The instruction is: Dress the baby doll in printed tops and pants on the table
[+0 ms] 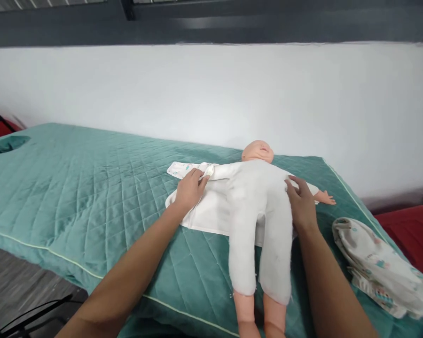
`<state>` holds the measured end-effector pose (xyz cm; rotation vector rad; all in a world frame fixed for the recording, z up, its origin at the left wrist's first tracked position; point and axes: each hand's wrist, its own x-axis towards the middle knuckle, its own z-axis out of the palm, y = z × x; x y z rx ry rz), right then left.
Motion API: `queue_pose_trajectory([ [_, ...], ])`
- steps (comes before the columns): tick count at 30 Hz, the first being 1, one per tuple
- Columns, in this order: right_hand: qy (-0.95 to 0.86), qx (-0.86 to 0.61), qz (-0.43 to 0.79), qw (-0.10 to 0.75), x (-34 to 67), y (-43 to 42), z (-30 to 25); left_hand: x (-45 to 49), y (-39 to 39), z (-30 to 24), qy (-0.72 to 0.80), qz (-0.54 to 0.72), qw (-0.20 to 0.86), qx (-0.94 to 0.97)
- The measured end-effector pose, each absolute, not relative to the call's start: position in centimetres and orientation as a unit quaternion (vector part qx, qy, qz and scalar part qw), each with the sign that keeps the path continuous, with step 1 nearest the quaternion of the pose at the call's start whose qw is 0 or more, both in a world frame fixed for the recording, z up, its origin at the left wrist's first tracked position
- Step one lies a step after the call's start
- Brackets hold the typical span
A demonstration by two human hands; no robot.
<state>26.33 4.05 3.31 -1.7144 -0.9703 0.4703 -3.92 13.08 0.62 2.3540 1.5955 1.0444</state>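
Observation:
A baby doll (257, 202) with a white cloth body lies on its back, its head towards the wall and its legs towards me. Under its trunk a white baby shirt (207, 211) is spread out, with one printed part reaching left past the doll's arm. My left hand (190, 191) is closed, thumb and fingers pinching white cloth of the shirt by the doll's arm at the left. At the doll's other side my right hand (301, 204) has its fingers bent and pressed against the white cloth near the armpit. Exactly what lies between those fingertips is partly hidden.
The doll lies on a green quilted bed cover (109, 188) that has a hole (7, 144) at its far left. A folded printed baby garment (380, 267) lies at the right edge. Behind stands a white wall (197, 94); a red chair (409, 230) is at the right.

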Motion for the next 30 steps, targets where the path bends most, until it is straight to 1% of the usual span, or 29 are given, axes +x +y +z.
queue_pose_trajectory([
  [4, -0.407, -0.663, 0.26, 0.571, 25.8, 3.8, 3.0, -2.3, 13.3, 1.9, 0.517, 0.394, 0.13, 0.749],
  [8, -0.448, -0.637, 0.267, 0.568, 25.1, 3.7, 2.9, 0.0, 13.5, 4.3, 0.525, 0.427, 0.216, 0.704],
  [10, -0.461, -0.621, 0.286, 0.566, 24.6, 3.6, 2.8, 1.1, 13.6, 5.6, 0.516, 0.437, 0.236, 0.698],
  [15, -0.49, -0.577, 0.349, 0.553, 23.9, 3.6, 2.3, 3.3, 14.3, 7.7, 0.531, 0.454, 0.215, 0.682],
  [18, -0.492, -0.558, 0.381, 0.55, 23.8, 3.8, 1.6, 3.6, 14.7, 7.7, 0.543, 0.443, 0.213, 0.681],
  [21, -0.464, -0.539, 0.419, 0.564, 23.6, 4.5, 1.4, 3.3, 14.9, 7.0, 0.555, 0.424, 0.235, 0.676],
  [23, -0.421, -0.55, 0.442, 0.57, 23.3, 5.3, 1.8, 3.0, 15.2, 6.6, 0.567, 0.402, 0.242, 0.678],
  [26, -0.357, -0.589, 0.468, 0.553, 23.0, 6.9, 3.1, 2.6, 16.0, 6.3, 0.587, 0.355, 0.212, 0.696],
  [28, -0.344, -0.604, 0.471, 0.543, 22.8, 7.7, 3.6, 2.4, 16.8, 6.2, 0.589, 0.327, 0.193, 0.713],
  [30, -0.349, -0.605, 0.457, 0.551, 22.6, 8.2, 3.6, 2.1, 17.8, 6.2, 0.584, 0.314, 0.192, 0.724],
])
